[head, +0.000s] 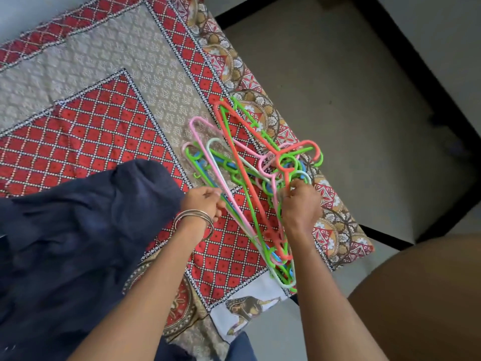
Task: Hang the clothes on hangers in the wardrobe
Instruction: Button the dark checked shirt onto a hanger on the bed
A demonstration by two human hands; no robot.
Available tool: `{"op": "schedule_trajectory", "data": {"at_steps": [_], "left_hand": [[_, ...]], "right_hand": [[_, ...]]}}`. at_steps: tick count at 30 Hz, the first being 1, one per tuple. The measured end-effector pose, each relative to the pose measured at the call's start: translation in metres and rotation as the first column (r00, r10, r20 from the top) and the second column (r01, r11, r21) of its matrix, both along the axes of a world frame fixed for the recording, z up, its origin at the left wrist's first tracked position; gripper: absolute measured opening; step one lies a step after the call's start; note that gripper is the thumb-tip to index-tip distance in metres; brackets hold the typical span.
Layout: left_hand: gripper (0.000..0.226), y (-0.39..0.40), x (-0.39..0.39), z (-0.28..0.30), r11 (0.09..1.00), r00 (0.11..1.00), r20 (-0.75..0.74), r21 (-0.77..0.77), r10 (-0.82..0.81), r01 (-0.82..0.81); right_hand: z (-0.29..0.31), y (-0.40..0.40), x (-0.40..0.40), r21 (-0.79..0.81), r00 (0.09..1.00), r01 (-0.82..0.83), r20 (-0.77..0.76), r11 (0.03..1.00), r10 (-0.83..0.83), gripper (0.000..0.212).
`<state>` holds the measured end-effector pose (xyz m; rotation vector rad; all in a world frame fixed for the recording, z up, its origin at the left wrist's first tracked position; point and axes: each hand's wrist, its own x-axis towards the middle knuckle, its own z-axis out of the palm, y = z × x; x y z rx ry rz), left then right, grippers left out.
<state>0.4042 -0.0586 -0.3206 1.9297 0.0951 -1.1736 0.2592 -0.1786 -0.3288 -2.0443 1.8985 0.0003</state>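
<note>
A tangled pile of plastic hangers (250,183), pink, green, orange, pale mint and blue, is seen lying near the edge of a bed covered by a red-and-beige patterned bedspread (99,105). The left hand (201,201), with bangles (194,221) at its wrist, is curled around the bars at the pile's left side, while the right hand (300,201) is closed on the hangers near their hooks. A dark navy garment (78,230) is spread on the bedspread just left of the left forearm.

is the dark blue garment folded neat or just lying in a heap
In a heap. The dark blue garment lies rumpled on the patterned bedspread, with loose creases and no straight folded edges, beside the plastic hangers.
</note>
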Motion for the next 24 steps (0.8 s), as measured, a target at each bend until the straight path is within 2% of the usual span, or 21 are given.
{"op": "schedule_trajectory", "data": {"at_steps": [2, 4, 6, 8, 11, 14, 16, 17, 19, 21, 22, 23, 24], "left_hand": [[0.021, 0.000, 0.004, -0.001, 0.998, 0.997, 0.059, 0.010, 0.053, -0.054], [0.020, 0.002, 0.010, -0.001, 0.995, 0.983, 0.159, 0.019, 0.091, -0.095], [0.021, 0.009, 0.017, 0.000, 0.996, 0.967, 0.243, 0.010, 0.079, -0.085], [0.021, 0.024, 0.031, 0.010, 0.999, 0.950, 0.307, -0.010, 0.051, -0.051], [0.011, 0.039, 0.040, 0.038, 0.990, 0.974, 0.222, -0.144, 0.040, -0.008], [0.049, 0.046, 0.049, 0.068, 0.932, 0.995, 0.087, -0.352, -0.057, 0.084], [0.060, 0.066, 0.066, 0.081, 0.902, 0.995, 0.074, -0.421, -0.071, 0.096], [0.063, 0.061, 0.067, 0.085, 0.911, 0.994, 0.079, -0.399, -0.074, 0.099], [0.043, 0.097, 0.088, 0.089, 0.952, 0.966, 0.257, -0.291, -0.020, 0.097], [0.026, 0.143, 0.109, 0.085, 0.979, 0.916, 0.392, -0.206, 0.086, -0.004], [0.020, 0.147, 0.110, 0.082, 0.974, 0.914, 0.375, -0.214, 0.154, -0.077], [0.016, 0.185, 0.122, 0.083, 0.959, 0.907, 0.337, -0.215, 0.252, -0.187], [0.017, 0.217, 0.132, 0.085, 0.946, 0.896, 0.322, -0.212, 0.304, -0.245]], "right_hand": [[0.005, -0.004, -0.006, -0.093, 0.998, -0.045, -0.041, 0.995, 0.041, 0.019], [0.015, -0.012, -0.013, -0.147, 0.999, 0.046, 0.035, 0.988, -0.042, 0.018], [0.029, -0.016, -0.019, -0.059, 0.968, 0.151, 0.209, 0.987, -0.136, 0.012], [0.043, -0.007, -0.005, 0.068, 0.910, 0.095, 0.399, 0.993, -0.115, 0.005], [0.067, 0.018, 0.029, 0.115, 0.803, -0.057, 0.595, 0.992, -0.023, 0.009], [0.083, 0.051, 0.067, 0.112, 0.730, -0.173, 0.682, 0.979, 0.051, 0.014], [0.086, 0.088, 0.097, 0.110, 0.719, -0.302, 0.678, 0.947, 0.151, 0.019], [0.085, 0.095, 0.100, 0.101, 0.709, -0.364, 0.674, 0.926, 0.206, 0.020], [0.085, 0.142, 0.122, 0.026, 0.628, -0.575, 0.655, 0.818, 0.421, 0.023], [0.090, 0.185, 0.141, -0.034, 0.487, -0.760, 0.633, 0.649, 0.602, 0.031], [0.089, 0.186, 0.139, -0.066, 0.409, -0.823, 0.622, 0.565, 0.668, 0.032], [0.090, 0.211, 0.152, -0.139, 0.281, -0.880, 0.620, 0.455, 0.733, 0.028], [0.088, 0.228, 0.165, -0.217, 0.210, -0.883, 0.609, 0.416, 0.765, 0.025]]}}
